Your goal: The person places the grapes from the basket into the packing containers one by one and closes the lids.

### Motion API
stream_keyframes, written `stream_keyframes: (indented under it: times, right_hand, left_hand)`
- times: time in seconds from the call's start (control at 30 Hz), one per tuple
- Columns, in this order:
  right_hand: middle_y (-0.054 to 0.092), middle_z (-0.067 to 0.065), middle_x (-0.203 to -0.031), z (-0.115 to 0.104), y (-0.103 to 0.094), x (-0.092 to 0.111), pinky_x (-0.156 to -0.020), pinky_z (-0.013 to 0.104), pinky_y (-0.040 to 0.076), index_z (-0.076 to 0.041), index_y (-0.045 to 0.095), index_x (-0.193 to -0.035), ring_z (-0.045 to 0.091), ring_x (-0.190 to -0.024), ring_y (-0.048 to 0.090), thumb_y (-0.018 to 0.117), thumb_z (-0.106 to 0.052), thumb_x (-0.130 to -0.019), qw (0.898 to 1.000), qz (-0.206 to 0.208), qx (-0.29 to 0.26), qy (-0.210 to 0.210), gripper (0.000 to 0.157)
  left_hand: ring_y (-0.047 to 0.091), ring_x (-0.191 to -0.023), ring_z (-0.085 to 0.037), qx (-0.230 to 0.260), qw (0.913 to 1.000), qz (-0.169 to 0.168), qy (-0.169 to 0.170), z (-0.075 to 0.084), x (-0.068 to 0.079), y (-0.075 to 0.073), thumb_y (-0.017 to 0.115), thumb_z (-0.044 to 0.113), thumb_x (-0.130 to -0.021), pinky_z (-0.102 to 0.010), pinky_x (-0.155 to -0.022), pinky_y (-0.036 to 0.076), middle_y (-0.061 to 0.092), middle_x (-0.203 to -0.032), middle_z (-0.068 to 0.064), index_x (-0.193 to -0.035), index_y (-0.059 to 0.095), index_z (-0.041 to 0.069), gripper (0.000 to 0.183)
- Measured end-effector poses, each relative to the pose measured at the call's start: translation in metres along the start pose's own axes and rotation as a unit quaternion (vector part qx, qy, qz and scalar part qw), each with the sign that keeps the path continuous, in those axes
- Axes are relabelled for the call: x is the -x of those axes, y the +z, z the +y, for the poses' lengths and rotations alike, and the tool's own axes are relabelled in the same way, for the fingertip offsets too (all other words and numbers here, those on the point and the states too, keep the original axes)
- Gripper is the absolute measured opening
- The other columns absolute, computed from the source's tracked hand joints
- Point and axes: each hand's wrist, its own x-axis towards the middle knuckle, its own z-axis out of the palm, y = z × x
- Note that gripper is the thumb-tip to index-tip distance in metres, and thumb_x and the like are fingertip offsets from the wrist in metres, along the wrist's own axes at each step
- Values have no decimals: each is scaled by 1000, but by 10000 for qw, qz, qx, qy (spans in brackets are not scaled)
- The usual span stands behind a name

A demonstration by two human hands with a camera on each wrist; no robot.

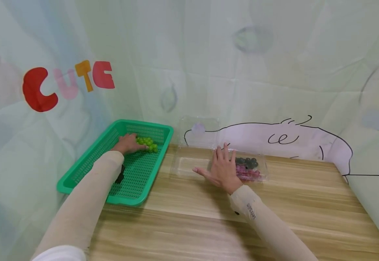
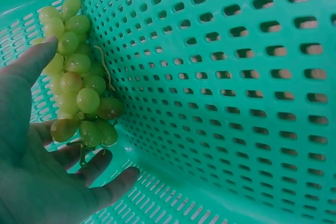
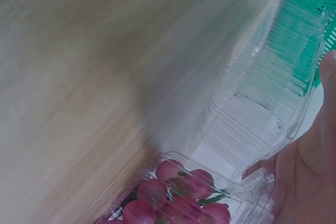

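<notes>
Inside the green basket [image 1: 146, 192], my left hand [image 1: 128, 144] is at a bunch of green grapes [image 2: 77, 85]. In the left wrist view the thumb [image 2: 39, 59] lies against the bunch, while the other fingers are spread beside and partly behind it, not closed round it. My right hand [image 1: 223, 169] has its fingers spread over the middle of a clear plastic container [image 1: 189, 167]. Red grapes [image 3: 181, 208] and black grapes [image 1: 249, 162] are in the container's right part. The hand hides the container's middle; its left part holds nothing visible.
A clear lid [image 1: 200, 131] stands raised behind the container, near the printed backdrop [image 1: 163, 54]. A black object [image 1: 120, 175] lies in the basket, partly hidden by the left forearm. Basket and container stand on a wood-grain table [image 1: 183, 224].
</notes>
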Motion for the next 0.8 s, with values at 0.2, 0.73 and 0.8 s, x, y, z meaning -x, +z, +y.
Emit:
stream_keyframes:
  times: [0.2, 0.73, 0.8]
  right_hand:
    - [31, 23, -162, 1, -2, -1, -120, 68, 11, 4, 32, -155, 44, -154, 9, 38, -93, -80, 10000, -86, -3, -8, 122]
    - [29, 24, -162, 1, 0, 1, -121, 67, 10, 4, 31, -156, 44, -155, 7, 33, -93, -81, 9998, -137, 149, 15, 123]
    - [29, 24, -162, 1, 0, 1, -121, 67, 10, 4, 31, -156, 44, -155, 7, 33, -94, -81, 9998, -139, 166, 18, 123]
  left_hand:
    - [8, -145, -60, 2, 10000, -33, -21, 0, -1, -1, 59, 48, -99, -73, -117, 10, 18, -158, -40, -154, 20, -13, 91]
    - [25, -138, -61, 132, 9993, 32, -338, 2, -6, 9, 63, 37, -100, -69, -109, 33, 25, -153, -42, -153, 13, -14, 89]
    - [22, -140, -61, 178, 9991, 16, -380, 3, -6, 9, 63, 37, -100, -69, -111, 32, 20, -155, -42, -154, 9, -14, 92]
